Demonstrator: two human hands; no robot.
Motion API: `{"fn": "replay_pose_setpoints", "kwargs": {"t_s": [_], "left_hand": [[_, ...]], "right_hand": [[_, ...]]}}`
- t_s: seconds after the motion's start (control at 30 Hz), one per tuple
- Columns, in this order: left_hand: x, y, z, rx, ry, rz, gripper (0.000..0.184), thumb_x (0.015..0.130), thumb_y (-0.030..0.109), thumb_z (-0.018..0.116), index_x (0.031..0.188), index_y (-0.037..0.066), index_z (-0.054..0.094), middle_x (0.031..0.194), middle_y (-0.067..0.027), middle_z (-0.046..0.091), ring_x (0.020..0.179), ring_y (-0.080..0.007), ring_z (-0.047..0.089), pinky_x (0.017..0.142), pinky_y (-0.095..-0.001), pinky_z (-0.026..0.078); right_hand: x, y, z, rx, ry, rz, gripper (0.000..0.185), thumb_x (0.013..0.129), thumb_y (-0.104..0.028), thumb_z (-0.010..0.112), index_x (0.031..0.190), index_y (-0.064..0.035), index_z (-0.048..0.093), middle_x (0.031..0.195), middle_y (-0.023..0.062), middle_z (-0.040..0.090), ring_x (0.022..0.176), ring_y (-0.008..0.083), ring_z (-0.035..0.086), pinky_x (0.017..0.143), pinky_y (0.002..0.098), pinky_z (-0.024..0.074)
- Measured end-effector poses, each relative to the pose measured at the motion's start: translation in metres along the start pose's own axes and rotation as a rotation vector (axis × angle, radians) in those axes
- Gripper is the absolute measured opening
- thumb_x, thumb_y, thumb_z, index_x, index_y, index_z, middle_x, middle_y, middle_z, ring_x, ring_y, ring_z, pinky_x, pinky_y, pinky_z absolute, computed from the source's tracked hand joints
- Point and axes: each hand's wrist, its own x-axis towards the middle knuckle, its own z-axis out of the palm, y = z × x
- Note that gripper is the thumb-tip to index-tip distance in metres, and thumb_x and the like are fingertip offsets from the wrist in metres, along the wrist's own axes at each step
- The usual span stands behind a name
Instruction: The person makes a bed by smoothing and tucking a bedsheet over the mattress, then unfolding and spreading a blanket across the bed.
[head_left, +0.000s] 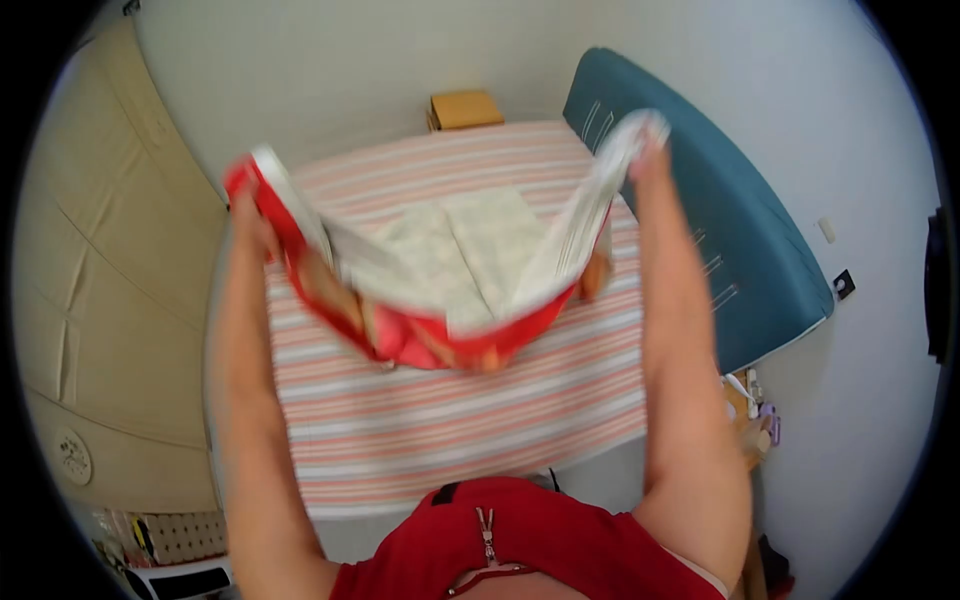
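Both arms reach out over a bed covered with a striped sheet in pink, white and grey. Between my hands sags a red cloth with a white edge or lining, blurred by motion, with pink and tan patches. My left hand grips its raised left corner. The raised right end is in my right hand, whose fingers are partly smeared. Behind the drooping middle, a pale, faintly checked cloth shows on the bed; whether it joins the red cloth I cannot tell.
A blue-green padded panel leans along the right wall. A yellow-brown box stands beyond the bed's far edge. Beige curtain-like fabric hangs at left. Small items lie on a wooden stand at lower right.
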Motion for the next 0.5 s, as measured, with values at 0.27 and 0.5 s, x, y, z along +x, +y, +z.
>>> {"fn": "replay_pose_setpoints", "kwargs": {"t_s": [0.27, 0.5], "left_hand": [[-0.023, 0.469, 0.177, 0.105, -0.265, 0.919, 0.036, 0.092, 0.014, 0.049, 0.127, 0.003, 0.047, 0.133, -0.0049, 0.044, 0.121, -0.0164, 0.041, 0.103, -0.0321, 0.033], [-0.036, 0.500, 0.063, 0.145, -0.011, 0.849, 0.033, 0.093, 0.014, 0.046, 0.121, -0.003, 0.051, 0.126, -0.0097, 0.051, 0.117, -0.0174, 0.047, 0.101, -0.0310, 0.035]], "right_hand": [[0.016, -0.425, 0.135, 0.242, -0.172, -0.801, 0.040, 0.097, -0.030, 0.033, 0.121, -0.0011, 0.044, 0.122, 0.0171, 0.049, 0.115, 0.0357, 0.046, 0.099, 0.0522, 0.0365], [0.032, -0.414, -0.024, 0.277, 0.072, -0.764, 0.038, 0.093, -0.026, 0.039, 0.122, -0.0010, 0.043, 0.121, 0.0188, 0.049, 0.109, 0.0378, 0.050, 0.093, 0.0549, 0.0413]]}}
